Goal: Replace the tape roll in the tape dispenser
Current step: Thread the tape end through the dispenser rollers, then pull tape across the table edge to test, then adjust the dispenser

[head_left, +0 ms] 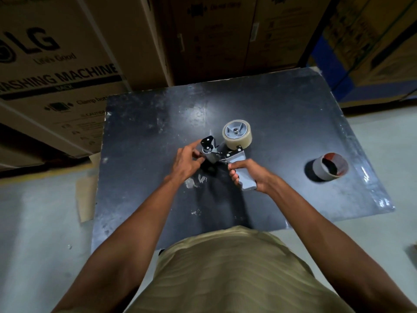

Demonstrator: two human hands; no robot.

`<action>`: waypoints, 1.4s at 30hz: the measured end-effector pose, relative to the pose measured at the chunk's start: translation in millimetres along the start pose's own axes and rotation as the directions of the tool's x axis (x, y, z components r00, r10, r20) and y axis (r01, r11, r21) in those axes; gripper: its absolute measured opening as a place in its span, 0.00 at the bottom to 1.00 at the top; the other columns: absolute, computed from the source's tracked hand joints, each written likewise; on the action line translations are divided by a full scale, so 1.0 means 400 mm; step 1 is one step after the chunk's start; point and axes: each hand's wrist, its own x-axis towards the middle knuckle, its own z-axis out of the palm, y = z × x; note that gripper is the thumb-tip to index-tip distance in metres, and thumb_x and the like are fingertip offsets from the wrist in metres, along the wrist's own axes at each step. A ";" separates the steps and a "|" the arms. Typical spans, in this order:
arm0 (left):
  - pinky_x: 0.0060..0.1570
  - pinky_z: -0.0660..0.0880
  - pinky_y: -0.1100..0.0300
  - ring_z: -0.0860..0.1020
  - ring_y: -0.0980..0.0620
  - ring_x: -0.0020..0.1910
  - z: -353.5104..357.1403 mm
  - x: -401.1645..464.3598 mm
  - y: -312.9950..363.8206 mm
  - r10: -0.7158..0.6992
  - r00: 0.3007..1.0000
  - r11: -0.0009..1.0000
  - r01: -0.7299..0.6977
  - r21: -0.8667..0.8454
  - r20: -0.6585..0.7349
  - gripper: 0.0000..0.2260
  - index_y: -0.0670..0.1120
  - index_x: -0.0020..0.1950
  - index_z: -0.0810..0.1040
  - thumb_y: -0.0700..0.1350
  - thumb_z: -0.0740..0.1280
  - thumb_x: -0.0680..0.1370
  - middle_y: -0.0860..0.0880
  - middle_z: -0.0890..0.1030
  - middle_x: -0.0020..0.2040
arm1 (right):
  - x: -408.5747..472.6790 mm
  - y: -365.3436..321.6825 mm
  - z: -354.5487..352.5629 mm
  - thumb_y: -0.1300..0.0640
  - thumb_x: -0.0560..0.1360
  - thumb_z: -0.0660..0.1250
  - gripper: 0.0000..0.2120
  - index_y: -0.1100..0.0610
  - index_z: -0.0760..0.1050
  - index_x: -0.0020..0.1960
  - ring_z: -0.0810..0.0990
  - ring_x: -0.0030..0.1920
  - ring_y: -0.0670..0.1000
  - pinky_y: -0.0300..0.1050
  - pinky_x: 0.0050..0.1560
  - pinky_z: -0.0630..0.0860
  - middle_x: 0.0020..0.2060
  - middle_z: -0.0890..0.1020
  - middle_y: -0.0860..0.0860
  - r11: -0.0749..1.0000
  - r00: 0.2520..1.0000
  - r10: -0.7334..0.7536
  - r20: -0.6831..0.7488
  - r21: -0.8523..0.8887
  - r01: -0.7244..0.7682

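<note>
the right hand point(250, 175) wraps its fingers around the tape dispenser point(234, 159) handle above the desk point(270, 109); the new tape roll point(237, 134) sits on its hub. the left hand point(187, 161) fingers pinch near the front roller point(207, 150), where the tape end could stick or misthread. the empty core point(329, 167) stands well apart on the right.

A khaki-olive shirt point(230, 274) with faint wavy ribbing is worn. Both forearms are left bare; no sleeves, watch or rings are seen.
</note>
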 end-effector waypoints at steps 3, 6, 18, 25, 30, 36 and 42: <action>0.54 0.80 0.53 0.82 0.51 0.44 0.032 -0.016 0.018 0.034 0.999 0.999 -0.034 -0.015 0.035 0.32 0.58 0.73 0.71 0.41 0.75 0.72 0.56 0.83 0.42 | -0.053 0.018 -0.013 0.64 0.77 0.65 0.03 0.58 0.75 0.45 0.73 0.27 0.46 0.37 0.24 0.72 0.32 0.76 0.52 0.999 0.995 -0.046 -0.088 0.025 0.049; 0.56 0.78 0.59 0.83 0.54 0.44 0.070 -0.039 0.034 0.082 0.994 0.996 -0.079 -0.042 0.076 0.31 0.55 0.73 0.72 0.40 0.75 0.71 0.60 0.85 0.39 | -0.105 0.037 -0.021 0.65 0.76 0.67 0.02 0.60 0.76 0.46 0.74 0.27 0.48 0.38 0.25 0.73 0.33 0.77 0.54 0.992 0.972 -0.120 -0.202 0.011 0.125; 0.59 0.68 0.61 0.75 0.40 0.57 0.149 -0.082 0.039 0.252 0.948 0.951 -0.280 0.130 0.195 0.15 0.43 0.55 0.83 0.39 0.71 0.68 0.46 0.81 0.52 | -0.199 0.144 0.023 0.64 0.75 0.70 0.04 0.62 0.78 0.41 0.76 0.29 0.53 0.45 0.31 0.74 0.31 0.80 0.58 0.915 0.789 -0.396 -0.471 -0.281 0.291; 0.72 0.57 0.45 0.59 0.41 0.75 0.125 -0.098 0.055 0.244 0.925 0.926 -0.312 0.215 0.290 0.23 0.50 0.68 0.78 0.46 0.74 0.72 0.46 0.61 0.78 | -0.177 0.209 0.045 0.59 0.74 0.70 0.12 0.60 0.79 0.32 0.82 0.28 0.50 0.45 0.36 0.80 0.28 0.84 0.55 0.777 0.639 -0.577 -0.509 -0.582 0.238; 0.73 0.54 0.37 0.51 0.39 0.77 0.113 -0.105 0.000 0.288 0.857 0.795 -0.463 0.392 0.426 0.27 0.58 0.72 0.71 0.67 0.61 0.76 0.46 0.47 0.82 | -0.165 0.255 0.059 0.52 0.72 0.69 0.14 0.62 0.77 0.35 0.84 0.32 0.57 0.55 0.35 0.81 0.29 0.84 0.56 0.707 0.610 -0.614 -0.501 -0.692 0.145; 0.75 0.46 0.38 0.45 0.41 0.80 0.113 -0.119 -0.033 0.297 0.830 0.708 -0.523 0.475 0.472 0.41 0.62 0.72 0.70 0.81 0.50 0.65 0.46 0.46 0.82 | -0.145 0.303 0.080 0.54 0.77 0.71 0.12 0.64 0.80 0.47 0.78 0.37 0.56 0.41 0.35 0.68 0.38 0.81 0.55 0.652 0.579 -0.642 -0.503 -0.756 0.066; 0.74 0.49 0.38 0.47 0.40 0.80 0.112 -0.104 -0.051 0.362 0.796 0.620 -0.594 0.512 0.486 0.43 0.64 0.71 0.71 0.83 0.50 0.63 0.48 0.48 0.82 | -0.131 0.357 0.077 0.53 0.76 0.72 0.15 0.66 0.79 0.52 0.83 0.45 0.63 0.48 0.43 0.76 0.46 0.85 0.62 0.651 0.553 -0.639 -0.535 -0.759 0.019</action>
